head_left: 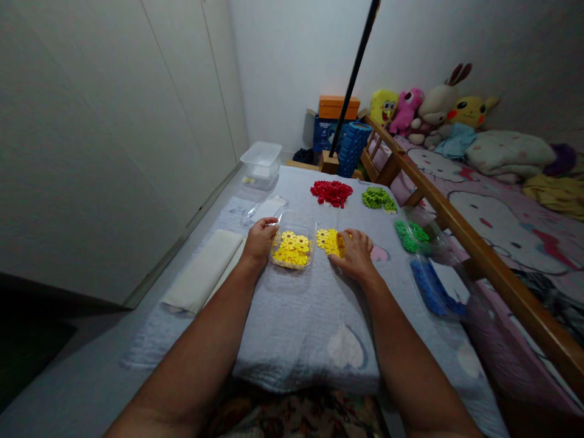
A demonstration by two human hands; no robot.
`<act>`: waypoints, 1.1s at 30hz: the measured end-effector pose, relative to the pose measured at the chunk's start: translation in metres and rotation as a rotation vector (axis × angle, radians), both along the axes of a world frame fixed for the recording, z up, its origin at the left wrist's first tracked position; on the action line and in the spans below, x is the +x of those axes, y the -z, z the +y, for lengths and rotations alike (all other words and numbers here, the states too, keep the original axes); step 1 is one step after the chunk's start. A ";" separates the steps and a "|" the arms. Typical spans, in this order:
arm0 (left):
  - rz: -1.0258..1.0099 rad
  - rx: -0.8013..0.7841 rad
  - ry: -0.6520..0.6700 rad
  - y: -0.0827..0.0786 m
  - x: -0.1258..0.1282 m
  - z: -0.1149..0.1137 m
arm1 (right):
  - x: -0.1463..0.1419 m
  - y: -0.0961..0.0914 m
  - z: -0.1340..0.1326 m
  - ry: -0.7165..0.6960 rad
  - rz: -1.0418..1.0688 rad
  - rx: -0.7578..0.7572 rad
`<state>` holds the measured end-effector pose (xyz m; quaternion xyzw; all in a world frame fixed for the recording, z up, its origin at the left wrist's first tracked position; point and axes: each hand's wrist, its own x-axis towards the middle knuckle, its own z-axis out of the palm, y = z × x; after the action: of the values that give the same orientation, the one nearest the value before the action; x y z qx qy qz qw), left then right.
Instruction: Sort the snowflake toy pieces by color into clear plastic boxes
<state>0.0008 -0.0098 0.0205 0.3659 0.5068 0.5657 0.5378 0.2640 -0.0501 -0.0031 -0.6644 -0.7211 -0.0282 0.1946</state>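
Observation:
My left hand (261,242) grips the left rim of a clear plastic container (292,220) on the table. Several yellow flower-shaped pieces (292,248) with round centre holes lie inside it. Just right of the container, more yellow flower pieces (323,239) lie in a small heap on the cloth. My right hand (356,252) curls over the right part of this heap, thumb and fingers closing around some of the pieces. The palm hides part of what it holds. A clear lid (262,211) rests beyond my left hand.
Red pieces (332,192) and light green pieces (378,198) lie in heaps at the back. On the right stand clear containers with green pieces (413,236) and blue pieces (431,289). A folded cloth (205,267) and an empty tub (262,157) are left. A wooden bed rail (438,188) borders the right.

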 end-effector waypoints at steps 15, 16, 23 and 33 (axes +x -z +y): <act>-0.023 -0.012 0.002 0.003 0.001 0.002 | -0.001 -0.003 0.004 -0.117 0.250 0.022; -0.023 -0.010 0.001 0.003 0.001 0.002 | -0.002 -0.005 0.004 -0.129 0.297 0.024; -0.026 -0.006 0.002 -0.001 0.000 0.001 | -0.015 -0.023 -0.003 -0.163 0.659 0.127; 0.001 -0.001 0.012 0.004 0.004 -0.001 | -0.062 -0.027 -0.010 -0.262 0.421 0.195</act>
<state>0.0052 -0.0107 0.0169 0.3690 0.5053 0.5620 0.5410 0.2024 -0.0598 0.0235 -0.5349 -0.7384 0.0668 0.4052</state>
